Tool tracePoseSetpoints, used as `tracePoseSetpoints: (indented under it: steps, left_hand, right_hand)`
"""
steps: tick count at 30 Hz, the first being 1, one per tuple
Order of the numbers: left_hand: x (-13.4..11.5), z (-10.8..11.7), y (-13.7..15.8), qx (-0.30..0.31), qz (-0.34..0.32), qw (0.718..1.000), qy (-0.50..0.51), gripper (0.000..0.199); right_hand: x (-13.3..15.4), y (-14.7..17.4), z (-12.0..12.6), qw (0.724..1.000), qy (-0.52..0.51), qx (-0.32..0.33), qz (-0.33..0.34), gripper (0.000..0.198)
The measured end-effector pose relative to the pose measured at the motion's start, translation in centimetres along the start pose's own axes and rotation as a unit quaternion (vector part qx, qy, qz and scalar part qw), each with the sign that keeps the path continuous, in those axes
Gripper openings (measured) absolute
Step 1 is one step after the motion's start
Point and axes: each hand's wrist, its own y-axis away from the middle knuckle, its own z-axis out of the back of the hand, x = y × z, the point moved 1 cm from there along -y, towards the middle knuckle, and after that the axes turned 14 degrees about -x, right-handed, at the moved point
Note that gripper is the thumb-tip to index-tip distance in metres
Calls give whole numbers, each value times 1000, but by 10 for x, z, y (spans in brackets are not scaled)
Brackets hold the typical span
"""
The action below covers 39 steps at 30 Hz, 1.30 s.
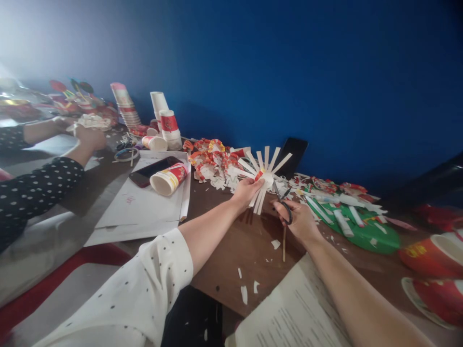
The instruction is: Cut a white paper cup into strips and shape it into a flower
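My left hand (247,193) grips a paper cup (266,179) whose wall is cut into long white strips that fan out around its base. In my right hand (297,219) is a pair of scissors (285,205), my fingers in the black handles. The blades point up at the right edge of the cut cup; I cannot tell whether they touch it. Below my right hand a thin wooden stick (284,243) shows. White paper scraps (276,244) lie on the brown table (220,260) under my hands.
A pile of red and white cut paper (217,161) lies behind my left hand. Stacked paper cups (170,129), a phone (155,169) and a lying cup (169,179) are at left. A green disc (383,238) holds glue tubes at right. A co-worker's hands (88,136) work far left.
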Motion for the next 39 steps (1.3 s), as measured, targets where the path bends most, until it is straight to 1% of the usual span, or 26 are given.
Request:
tracePoseSetpoints:
  steps: [3, 5, 8, 11, 14, 20, 26, 29, 34, 39]
  left_hand:
    - [1, 0, -2, 2, -28, 1000, -14, 30]
    - [2, 0, -3, 1, -35, 999, -24, 31]
    - [4, 1, -4, 13, -52, 998, -39, 32]
    - [6, 2, -5, 39, -68, 995, -56, 32]
    - [7, 2, -6, 49, -77, 994, -68, 34]
    - [6, 2, -4, 42, -79, 994, -69, 33]
    - [7, 2, -4, 43, -66, 995, -63, 33]
    - [8, 2, -6, 36, -68, 995, -69, 34]
    - [9, 0, -6, 48, -68, 995, -56, 33]
    - [11, -1, -5, 37, -76, 995, -50, 34]
  right_hand:
    - [0, 2, -3, 999, -22, -3, -32, 36]
    - [2, 3, -4, 998, -35, 4, -55, 37]
    - [6, 4, -4, 997, -45, 13, -70, 38]
    - [6, 4, -1, 996, -55, 10, -67, 36]
    - [5, 3, 0, 996, -58, 9, -66, 33]
    - [-1, 0, -1, 997, -63, -6, -52, 32]
    - [-5, 0, -5, 998, -54, -24, -28, 34]
    - [-3, 1, -7, 998, -48, -33, -26, 36]
    - [0, 4, -9, 997, -52, -49, -30, 35]
    - [0, 5, -11, 996, -56, -61, -25, 33]
